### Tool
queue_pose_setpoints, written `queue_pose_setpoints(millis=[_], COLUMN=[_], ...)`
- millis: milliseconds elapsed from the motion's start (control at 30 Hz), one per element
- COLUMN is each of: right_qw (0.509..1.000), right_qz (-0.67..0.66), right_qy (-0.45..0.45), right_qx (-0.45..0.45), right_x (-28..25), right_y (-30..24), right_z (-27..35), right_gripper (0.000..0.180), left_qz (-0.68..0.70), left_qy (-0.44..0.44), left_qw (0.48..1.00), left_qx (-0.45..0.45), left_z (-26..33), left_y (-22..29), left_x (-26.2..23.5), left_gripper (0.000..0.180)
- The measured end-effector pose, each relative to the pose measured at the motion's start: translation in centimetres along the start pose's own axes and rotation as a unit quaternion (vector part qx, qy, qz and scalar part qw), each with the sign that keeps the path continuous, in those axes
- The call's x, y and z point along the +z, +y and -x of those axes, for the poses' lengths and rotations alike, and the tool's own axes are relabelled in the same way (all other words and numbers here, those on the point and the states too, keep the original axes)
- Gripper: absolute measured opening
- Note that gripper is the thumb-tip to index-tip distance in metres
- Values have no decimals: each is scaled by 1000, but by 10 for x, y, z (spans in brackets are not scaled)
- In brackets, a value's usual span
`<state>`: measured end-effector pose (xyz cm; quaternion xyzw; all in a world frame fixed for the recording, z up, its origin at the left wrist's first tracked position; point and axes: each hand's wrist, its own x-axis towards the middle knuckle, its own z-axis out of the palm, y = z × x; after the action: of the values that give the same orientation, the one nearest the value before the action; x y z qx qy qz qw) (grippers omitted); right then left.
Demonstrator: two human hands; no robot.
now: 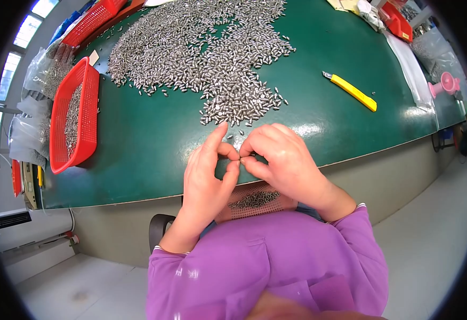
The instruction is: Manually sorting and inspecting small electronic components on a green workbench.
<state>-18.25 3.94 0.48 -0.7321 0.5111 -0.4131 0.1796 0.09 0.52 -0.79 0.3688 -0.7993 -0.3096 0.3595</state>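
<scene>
My left hand (201, 170) and my right hand (287, 157) meet over the near edge of the green table, each with thumb and forefinger pinched together. Their fingertips touch around something tiny, mostly hidden, which I cannot make out. Just beyond them spreads a large heap of small, silvery, pointed metal pieces (239, 101). A couple of loose metal pieces (242, 132) lie between the heap and my right hand. Below my hands, on my lap, a pinkish mesh basket (233, 214) holds more small metal pieces (257, 199).
A red plastic basket (91, 109) with metal pieces stands at the left, beside clear plastic bags (28, 125). A yellow utility knife (353, 92), its blade showing, lies to the right. Further right are a white sheet (412, 74), a pink round object (447, 84) and a red bin (397, 22).
</scene>
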Motion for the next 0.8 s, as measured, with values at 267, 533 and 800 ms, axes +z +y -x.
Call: queue_pose_setpoints(millis=[267, 533, 800], right_qw=[1000, 1000, 999], right_qz=[-10, -8, -33], right_qy=[6, 9, 2], right_qx=[0, 11, 42], right_x=[2, 4, 2], right_y=[1, 1, -2], right_z=[-2, -2, -4], right_gripper=[16, 16, 23], left_qz=[-2, -3, -14], left_qy=[10, 14, 19], left_qw=[1000, 1000, 1000], left_qx=[0, -22, -2], left_z=[-1, 0, -2], left_y=[2, 2, 4], left_x=[2, 2, 3], left_gripper=[76, 75, 74])
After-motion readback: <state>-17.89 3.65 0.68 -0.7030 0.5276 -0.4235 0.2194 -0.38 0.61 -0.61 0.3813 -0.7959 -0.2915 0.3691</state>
